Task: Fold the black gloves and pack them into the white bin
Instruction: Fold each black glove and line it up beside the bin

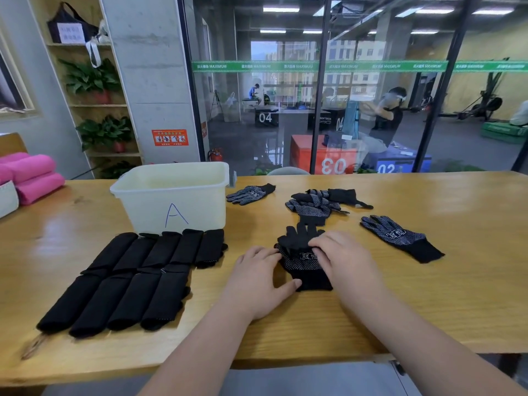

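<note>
A pair of black dotted gloves (303,252) lies stacked flat on the wooden table (428,295), fingers pointing away from me. My left hand (257,278) rests on its left edge, thumb touching the cuff. My right hand (340,258) presses flat on its right side. The white bin (171,195), marked with a blue "A", stands behind to the left. Several folded black gloves (128,278) lie in two rows in front of the bin. Loose gloves lie further back: one (251,193) beside the bin, a small heap (320,205) in the middle, one (400,237) at the right.
Pink rolled towels (31,178) sit at the table's far left edge. A glass wall runs behind the table, with a shelf of potted plants (97,81) at the left. The table's near edge is close to my body.
</note>
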